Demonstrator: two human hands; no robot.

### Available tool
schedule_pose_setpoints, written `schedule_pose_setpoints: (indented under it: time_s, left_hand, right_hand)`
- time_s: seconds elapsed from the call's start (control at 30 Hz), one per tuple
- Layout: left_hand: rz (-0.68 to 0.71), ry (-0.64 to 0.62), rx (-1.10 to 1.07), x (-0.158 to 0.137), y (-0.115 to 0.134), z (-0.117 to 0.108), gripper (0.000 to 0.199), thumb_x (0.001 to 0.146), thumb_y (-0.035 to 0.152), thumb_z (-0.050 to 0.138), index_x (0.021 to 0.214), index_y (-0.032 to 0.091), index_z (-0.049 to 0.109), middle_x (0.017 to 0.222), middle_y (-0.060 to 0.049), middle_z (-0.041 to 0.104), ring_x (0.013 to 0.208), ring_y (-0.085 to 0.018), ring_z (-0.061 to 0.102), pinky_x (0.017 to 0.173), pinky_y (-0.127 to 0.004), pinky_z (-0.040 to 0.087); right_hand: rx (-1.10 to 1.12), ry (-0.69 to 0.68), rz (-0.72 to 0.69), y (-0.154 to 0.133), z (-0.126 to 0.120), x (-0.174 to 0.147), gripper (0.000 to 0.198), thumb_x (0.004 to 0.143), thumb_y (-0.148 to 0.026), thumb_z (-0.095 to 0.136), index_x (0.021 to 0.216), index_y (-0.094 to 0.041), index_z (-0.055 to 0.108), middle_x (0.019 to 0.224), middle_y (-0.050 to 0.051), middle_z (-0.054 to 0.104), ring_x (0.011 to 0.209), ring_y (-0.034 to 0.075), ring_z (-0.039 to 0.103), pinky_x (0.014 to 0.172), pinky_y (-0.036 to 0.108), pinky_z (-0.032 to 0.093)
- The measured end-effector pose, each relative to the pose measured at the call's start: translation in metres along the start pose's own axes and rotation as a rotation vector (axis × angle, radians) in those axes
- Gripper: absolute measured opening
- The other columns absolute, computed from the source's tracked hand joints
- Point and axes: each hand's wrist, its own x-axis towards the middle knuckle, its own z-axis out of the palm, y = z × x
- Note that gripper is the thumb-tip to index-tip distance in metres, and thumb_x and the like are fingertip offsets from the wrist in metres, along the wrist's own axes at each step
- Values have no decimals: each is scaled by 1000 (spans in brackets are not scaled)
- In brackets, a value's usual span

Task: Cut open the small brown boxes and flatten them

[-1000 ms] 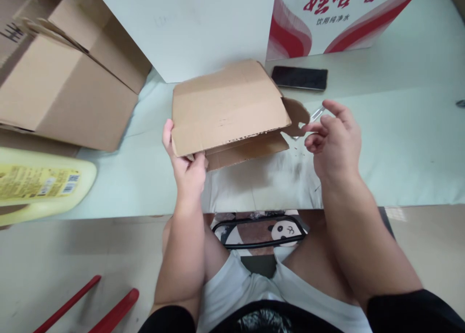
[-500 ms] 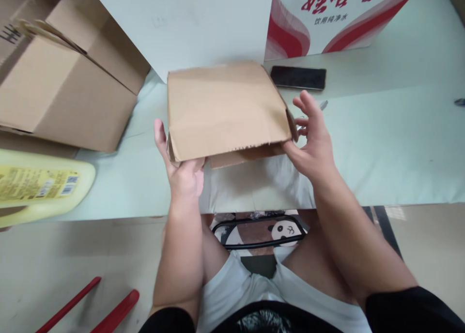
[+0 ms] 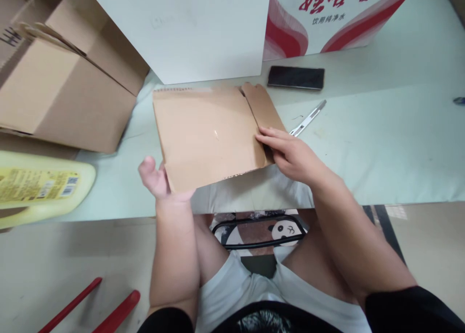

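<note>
A flattish brown cardboard box [image 3: 207,134] is tilted above the table's front part, with a folded flap [image 3: 267,110] along its right side. My left hand [image 3: 160,183] holds the near left corner from below; its thumb points up beside the box and its other fingers are hidden underneath. Over the right side lies my right hand [image 3: 290,151], its fingers stretched across the flap and the box's edge; I cannot see its thumb. Just beyond that hand, a silver utility knife [image 3: 308,117] rests on the table, its near end covered by the hand.
Behind the box stand a large white carton [image 3: 207,33] and a red-and-white carton [image 3: 327,28]. A black phone [image 3: 296,77] lies before them. Bigger cardboard boxes [image 3: 83,96] and a yellow bottle [image 3: 43,188] occupy the left of the pale green tablecloth [image 3: 392,149].
The box has come lower and nearer, turning so its flap shows on the right. My right hand moved from the right corner onto the flap, and the knife is more visible.
</note>
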Motion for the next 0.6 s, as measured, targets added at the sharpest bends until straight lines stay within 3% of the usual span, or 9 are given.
schedule_pose_setpoints:
  time_s: [0.1,0.2,0.3,0.37,0.47,0.53,0.6]
  left_hand:
    - [-143,70,-56,4,2,-2,55,67,49,75,114,20,74,103,-13,80,125,-43,66,111,-62,53]
    - [-119,128,-53,4,3,-2,51,64,36,68,112,20,76,105,-13,81,129,-44,65,111,-66,53]
    - [-53,106,-56,4,2,0,60,61,33,61,118,21,74,110,-14,80,135,-45,60,113,-69,50]
    - [-29,92,-73,5,2,2,65,59,32,58,121,20,73,112,-14,80,136,-45,60,115,-70,47]
    - [28,79,-112,6,2,2,67,60,32,56,125,22,71,116,-12,79,135,-42,61,120,-69,43]
    - [66,68,-140,6,3,2,68,61,31,56,128,23,69,121,-11,78,136,-41,61,121,-67,41]
    - [66,71,-178,5,5,2,69,61,30,56,129,23,68,123,-11,77,136,-40,61,121,-65,42]
  right_hand:
    - [-98,-167,6,-4,-2,0,72,84,-18,50,157,-20,52,168,8,41,157,37,39,128,65,36]
    - [-109,-279,22,-8,-5,0,75,88,-29,51,162,-18,43,172,10,32,161,40,30,128,70,29]
    - [-26,-271,35,-8,-7,-1,69,98,-45,46,162,-20,43,173,9,31,163,38,26,130,71,24]
    - [46,-176,32,-3,-7,-1,65,100,-52,45,158,-23,49,172,10,35,162,37,29,130,69,24]
    - [125,96,51,8,-7,0,58,97,-49,55,150,-25,55,169,11,42,161,34,33,131,65,26]
    - [228,330,163,14,-9,1,62,90,-45,66,148,-27,53,165,12,47,155,35,43,127,63,36]
    - [455,476,355,16,-13,1,63,83,-44,71,142,-28,54,152,13,60,138,34,61,114,58,52]
